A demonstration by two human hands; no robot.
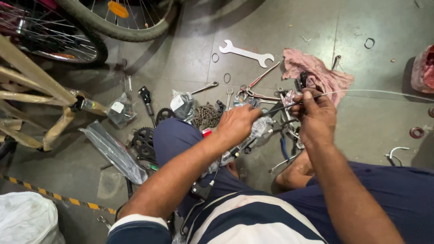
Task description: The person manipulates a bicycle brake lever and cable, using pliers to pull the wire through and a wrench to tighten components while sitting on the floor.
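My left hand [237, 123] grips the black cable housing [276, 108] at its near end, just above my knee. My right hand [316, 113] pinches a thin steel cable [370, 91] where it enters the housing; the wire runs off to the right edge of the view. The two hands are close together, about a hand's width apart. A black brake lever [200, 189] with its cable lies on my lap below them.
On the floor lie a large white double-ended spanner [246, 53], a pink rag [318, 74], a bicycle chain [207, 115], black sprockets [143, 138], pliers, small wrenches and plastic bags. Bicycle wheels [113, 20] stand at the top left, a paper-wrapped frame [31, 86] at the left.
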